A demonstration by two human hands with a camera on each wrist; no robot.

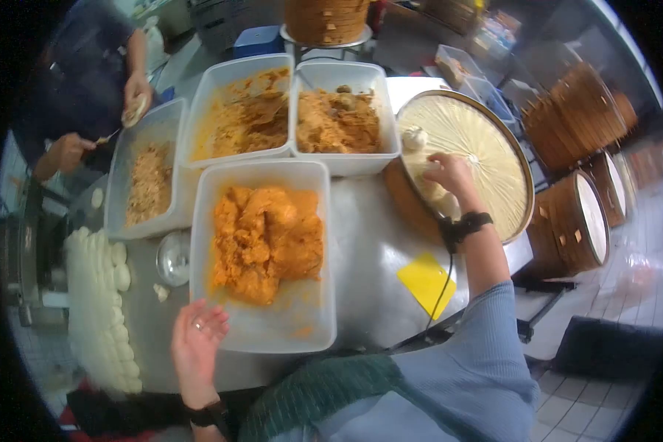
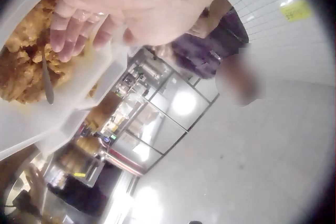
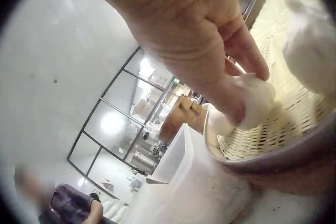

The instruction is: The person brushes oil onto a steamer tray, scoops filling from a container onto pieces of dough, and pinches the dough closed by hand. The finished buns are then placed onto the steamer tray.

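Observation:
My right hand (image 1: 451,177) pinches a white dough bun (image 3: 257,100) over the woven mat of the round steamer (image 1: 504,147). Two more buns sit in the steamer: one (image 1: 414,138) at its left rim, another (image 1: 443,204) just below my hand. In the right wrist view a bun (image 3: 312,45) stands close at the right. My left hand (image 1: 197,335) holds nothing, its fingers loosely extended beside the near corner of the tub of orange filling (image 1: 269,243). A spoon handle (image 2: 47,79) sticks out of the filling in the left wrist view.
Tubs of filling (image 1: 337,163) stand behind the orange one. Dough pieces (image 1: 121,276) line the table's left side, near a metal bowl (image 1: 173,258). A yellow scraper (image 1: 429,286) lies below the steamer. Another person's hand (image 1: 136,96) works at the upper left. Stacked steamers (image 1: 574,110) stand right.

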